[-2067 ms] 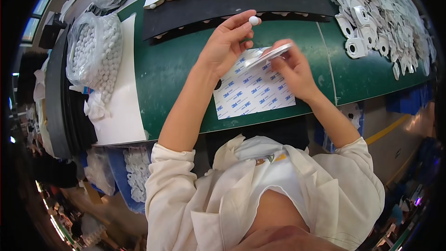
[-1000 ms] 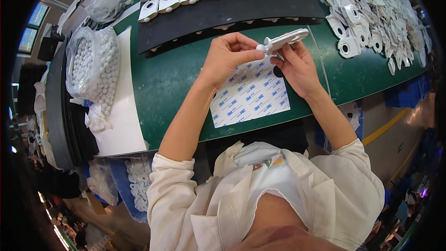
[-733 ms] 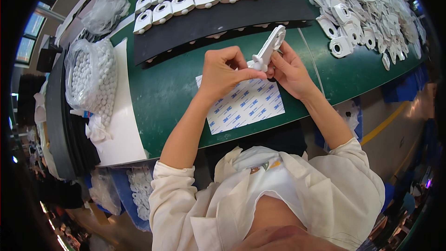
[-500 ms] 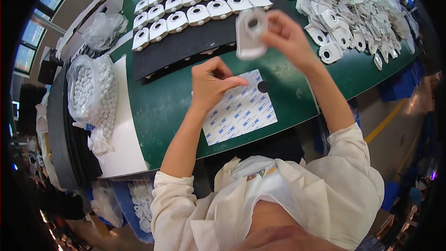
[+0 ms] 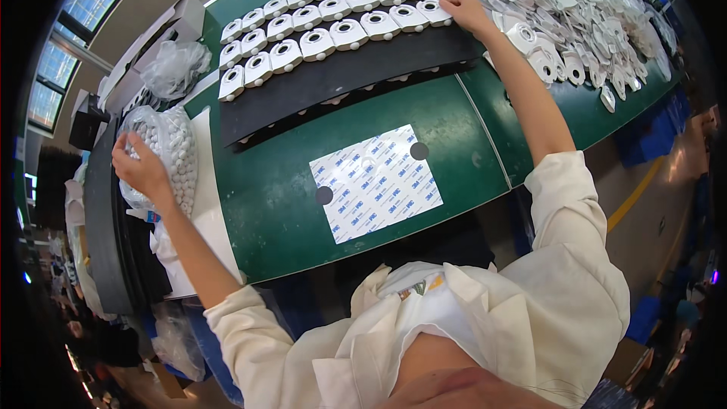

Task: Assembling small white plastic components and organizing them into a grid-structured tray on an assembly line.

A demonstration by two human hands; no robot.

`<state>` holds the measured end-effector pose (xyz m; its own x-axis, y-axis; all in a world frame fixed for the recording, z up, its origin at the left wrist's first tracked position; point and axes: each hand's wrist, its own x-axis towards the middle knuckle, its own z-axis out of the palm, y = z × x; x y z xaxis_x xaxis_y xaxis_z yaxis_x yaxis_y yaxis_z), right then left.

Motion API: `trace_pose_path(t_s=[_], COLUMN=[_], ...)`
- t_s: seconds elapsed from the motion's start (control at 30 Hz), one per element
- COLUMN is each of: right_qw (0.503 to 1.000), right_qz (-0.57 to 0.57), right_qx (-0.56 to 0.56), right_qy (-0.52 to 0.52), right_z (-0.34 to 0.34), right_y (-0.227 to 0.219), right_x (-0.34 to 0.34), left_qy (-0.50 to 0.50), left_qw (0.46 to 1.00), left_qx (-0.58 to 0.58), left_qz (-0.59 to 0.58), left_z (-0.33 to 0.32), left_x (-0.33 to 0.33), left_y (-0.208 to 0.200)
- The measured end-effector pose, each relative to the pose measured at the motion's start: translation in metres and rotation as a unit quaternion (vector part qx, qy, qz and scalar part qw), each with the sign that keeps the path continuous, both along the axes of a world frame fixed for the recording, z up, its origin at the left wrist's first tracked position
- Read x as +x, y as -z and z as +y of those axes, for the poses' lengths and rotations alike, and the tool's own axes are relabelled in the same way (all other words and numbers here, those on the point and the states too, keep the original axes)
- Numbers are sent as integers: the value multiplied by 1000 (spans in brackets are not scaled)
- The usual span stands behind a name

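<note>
At the right end of the nearest row, my right hand (image 5: pixel 468 15) pinches the edge of a white plastic housing (image 5: pixel 432 10) with a round hole. This housing stands beside several alike ones (image 5: pixel 347 32) on a black board (image 5: pixel 326 95). Far to the left, my left hand (image 5: pixel 144 169) reaches over a clear plastic bag of small white balls (image 5: pixel 179 148). Its fingers are apart at the bag, and I see no ball between them. A white sheet with blue print (image 5: pixel 379 189) lies before me, with a dark round spot at its left and right edges.
A big heap of white housings (image 5: pixel 556 23) covers the table's far right. Crumpled clear bags (image 5: pixel 176 68) lie at the back left. Black boards (image 5: pixel 113 235) are stacked by the left edge. The green table (image 5: pixel 265 212) has a seam on its right side.
My right hand has carried the housing from above the board to the row's right end. My left hand has swung from the printed sheet to the bag of balls.
</note>
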<state>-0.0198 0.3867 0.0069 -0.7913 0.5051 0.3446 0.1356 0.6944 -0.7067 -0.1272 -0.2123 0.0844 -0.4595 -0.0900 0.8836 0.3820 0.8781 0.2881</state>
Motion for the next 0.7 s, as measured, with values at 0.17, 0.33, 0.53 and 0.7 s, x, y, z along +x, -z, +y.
trace_pose_path(t_s=[0.17,0.33,0.53,0.7], right_qw=[996,975,944,931], right_qz=[-51,-27,-172,-208], right_qx=[74,209,277,279], right_qy=[16,-75,-53,-109], right_z=[6,13,-5,-18], right_y=[-9,-35,-44,-31], right_x=[3,55,175,234], left_qy=[-86,-66,1,31], left_qw=[940,855,882,901], left_qx=[-143,-300,-330,-278], left_qz=[-298,-417,-336,-331], left_z=[-69,-89,-98,-48], left_x=[-42,-71,-91,-51], left_y=[16,21,34,12])
